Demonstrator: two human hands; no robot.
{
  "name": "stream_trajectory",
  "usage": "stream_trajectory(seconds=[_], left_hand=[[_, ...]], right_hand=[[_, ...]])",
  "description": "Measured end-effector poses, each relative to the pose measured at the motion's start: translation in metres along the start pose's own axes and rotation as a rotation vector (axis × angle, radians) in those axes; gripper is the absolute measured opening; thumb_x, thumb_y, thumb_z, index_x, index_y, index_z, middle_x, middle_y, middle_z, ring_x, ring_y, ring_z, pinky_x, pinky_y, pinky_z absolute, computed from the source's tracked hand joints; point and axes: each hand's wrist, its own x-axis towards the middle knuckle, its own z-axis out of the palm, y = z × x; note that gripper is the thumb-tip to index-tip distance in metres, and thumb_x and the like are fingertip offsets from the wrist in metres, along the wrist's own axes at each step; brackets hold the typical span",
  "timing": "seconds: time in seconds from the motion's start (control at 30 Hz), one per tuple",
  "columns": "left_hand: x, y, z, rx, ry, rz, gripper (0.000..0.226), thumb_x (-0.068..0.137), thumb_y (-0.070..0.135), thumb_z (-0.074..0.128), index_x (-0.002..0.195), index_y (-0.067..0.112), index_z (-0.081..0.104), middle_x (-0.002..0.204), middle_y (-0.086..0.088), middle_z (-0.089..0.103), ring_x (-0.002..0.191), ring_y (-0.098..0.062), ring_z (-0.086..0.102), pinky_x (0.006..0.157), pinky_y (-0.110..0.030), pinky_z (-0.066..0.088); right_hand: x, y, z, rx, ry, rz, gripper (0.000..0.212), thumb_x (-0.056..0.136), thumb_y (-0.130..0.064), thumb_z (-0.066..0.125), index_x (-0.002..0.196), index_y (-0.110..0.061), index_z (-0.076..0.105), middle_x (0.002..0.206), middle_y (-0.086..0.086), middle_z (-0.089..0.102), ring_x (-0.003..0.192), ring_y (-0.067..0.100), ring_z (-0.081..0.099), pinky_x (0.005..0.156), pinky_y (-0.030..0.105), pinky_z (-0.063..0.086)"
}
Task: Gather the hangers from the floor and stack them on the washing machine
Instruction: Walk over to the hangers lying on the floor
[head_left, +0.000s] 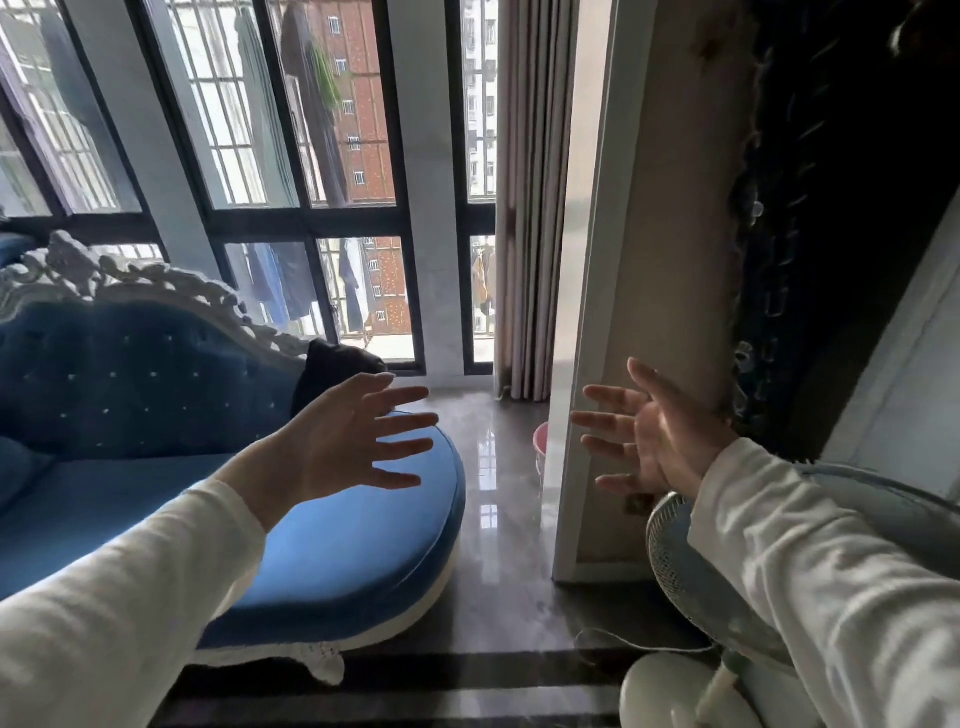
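My left hand (343, 439) is raised in front of me over the end of a blue sofa, fingers spread, holding nothing. My right hand (649, 431) is raised at the same height near a pale wall corner, palm turned inward, fingers apart and empty. Both arms wear white sleeves. No hangers and no washing machine appear in this view.
A blue tufted sofa (337, 561) with a carved white frame fills the left. A glossy grey floor strip (498, 519) runs toward the barred windows (311, 208) and a curtain (524, 260). A white standing fan (675, 561) sits at lower right; a pink basin (540, 439) peeks behind the wall corner.
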Motion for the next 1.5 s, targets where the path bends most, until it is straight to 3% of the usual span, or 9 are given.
stream_trajectory(seconds=[0.3,0.5,0.73,0.93,1.07,1.2,1.3,1.37,1.5], left_hand=[[0.184,0.074,-0.055,-0.018,0.035,0.021,0.048,0.086,0.047,0.054,0.127,0.024,0.06,0.14,-0.01,0.055,0.127,-0.033,0.052,0.098,-0.063,0.043],[0.292,0.127,-0.077,-0.021,0.027,0.012,0.047,0.084,0.045,0.055,0.126,0.024,0.062,0.139,-0.009,0.057,0.126,-0.033,0.052,0.104,-0.066,0.036],[0.422,0.173,-0.122,-0.025,0.029,0.004,0.047,0.087,0.045,0.051,0.128,0.023,0.059,0.139,-0.009,0.056,0.126,-0.032,0.053,0.104,-0.064,0.037],[0.546,0.218,-0.202,-0.029,0.058,0.011,0.055,0.081,0.047,0.057,0.129,0.02,0.058,0.138,-0.009,0.057,0.122,-0.032,0.056,0.101,-0.063,0.041],[0.619,0.269,-0.262,-0.025,0.089,0.017,0.053,0.081,0.048,0.058,0.127,0.022,0.06,0.139,-0.011,0.056,0.127,-0.034,0.051,0.101,-0.063,0.04],[0.667,0.317,-0.314,-0.025,0.16,0.04,0.052,0.08,0.048,0.057,0.126,0.023,0.061,0.141,-0.013,0.054,0.124,-0.035,0.053,0.099,-0.063,0.043],[0.704,0.344,-0.354,-0.047,0.21,0.048,0.053,0.081,0.046,0.058,0.127,0.02,0.06,0.142,-0.015,0.052,0.125,-0.036,0.053,0.097,-0.063,0.044],[0.73,0.358,-0.378,-0.067,0.243,0.061,0.054,0.081,0.044,0.059,0.128,0.018,0.058,0.143,-0.016,0.05,0.124,-0.036,0.052,0.096,-0.064,0.045],[0.788,0.382,-0.423,-0.116,0.277,0.072,0.054,0.084,0.044,0.058,0.131,0.017,0.056,0.142,-0.018,0.05,0.121,-0.036,0.052,0.099,-0.068,0.04]], right_hand=[[0.204,-0.072,-0.064,-0.039,-0.036,0.04,0.076,0.063,-0.075,0.056,0.125,-0.031,0.061,0.13,0.004,0.066,0.121,0.026,0.055,0.088,0.052,0.051],[0.313,-0.126,-0.104,-0.044,-0.055,0.036,0.073,0.065,-0.076,0.058,0.123,-0.031,0.063,0.128,0.003,0.068,0.116,0.024,0.059,0.084,0.052,0.054],[0.449,-0.166,-0.135,-0.038,-0.069,0.04,0.07,0.066,-0.073,0.057,0.121,-0.029,0.063,0.126,0.004,0.068,0.109,0.024,0.058,0.096,0.058,0.047],[0.609,-0.193,-0.138,-0.03,-0.079,0.02,0.075,0.07,-0.07,0.055,0.13,-0.025,0.056,0.134,0.007,0.062,0.11,0.025,0.055,0.1,0.058,0.043],[0.724,-0.226,-0.132,-0.041,-0.098,0.034,0.067,0.074,-0.07,0.055,0.124,-0.026,0.06,0.134,0.009,0.061,0.117,0.028,0.056,0.101,0.059,0.043],[0.82,-0.261,-0.119,-0.039,-0.172,0.061,0.07,0.065,-0.071,0.06,0.119,-0.027,0.063,0.132,0.006,0.064,0.116,0.026,0.057,0.099,0.059,0.046],[0.896,-0.283,-0.11,-0.087,-0.223,0.078,0.084,0.055,-0.076,0.068,0.124,-0.028,0.063,0.131,0.004,0.066,0.124,0.027,0.056,0.1,0.061,0.046],[0.946,-0.296,-0.105,-0.107,-0.254,0.093,0.09,0.046,-0.077,0.074,0.123,-0.03,0.063,0.128,0.001,0.067,0.119,0.024,0.058,0.1,0.06,0.046],[1.047,-0.318,-0.096,-0.111,-0.306,0.124,0.069,0.065,-0.073,0.063,0.12,-0.031,0.065,0.125,0.0,0.069,0.119,0.024,0.058,0.102,0.061,0.044]])
